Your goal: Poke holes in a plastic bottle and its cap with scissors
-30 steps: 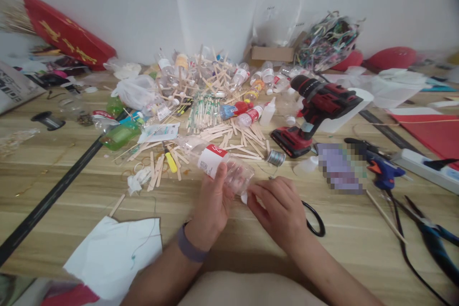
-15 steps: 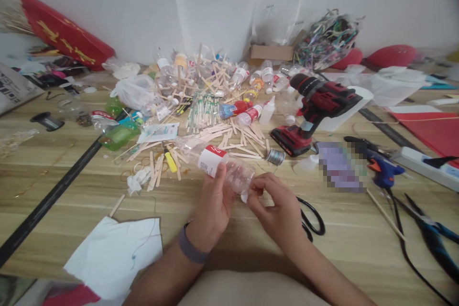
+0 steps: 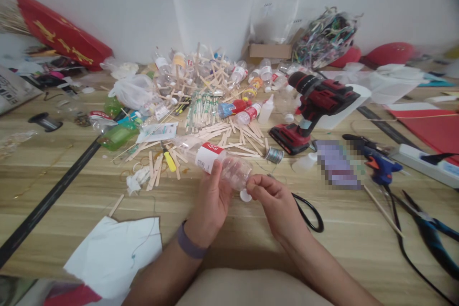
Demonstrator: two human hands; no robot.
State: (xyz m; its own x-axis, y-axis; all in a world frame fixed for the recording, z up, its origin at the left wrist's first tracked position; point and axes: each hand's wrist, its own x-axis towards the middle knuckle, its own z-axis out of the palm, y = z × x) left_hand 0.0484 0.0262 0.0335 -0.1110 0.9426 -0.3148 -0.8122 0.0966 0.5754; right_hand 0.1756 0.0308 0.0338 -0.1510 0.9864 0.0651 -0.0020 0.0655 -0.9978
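Note:
A clear plastic bottle [image 3: 234,170] with a red-and-white label lies tilted in my left hand [image 3: 212,196], whose thumb presses the label's lower edge. Its narrower end points away to the left, above the wooden sticks. At the near right end, my right hand [image 3: 274,198] has thumb and forefinger pinched against the bottle; whatever is between the fingertips is hidden. A small white disc, perhaps a cap [image 3: 245,195], shows just below that end. Black scissor-like handles [image 3: 311,215] stick out from behind my right hand.
A red cordless drill [image 3: 315,110] stands at right, beside a wire spool [image 3: 275,155]. Loose wooden sticks [image 3: 215,134] and several bottles cover the table's back. A blue glue gun [image 3: 383,168] and pliers [image 3: 428,224] lie far right. White paper [image 3: 114,248] lies front left.
My right fingers have closed into a tighter pinch at the bottle's end. The white disc now shows apart from them. The bottle has shifted slightly left in view.

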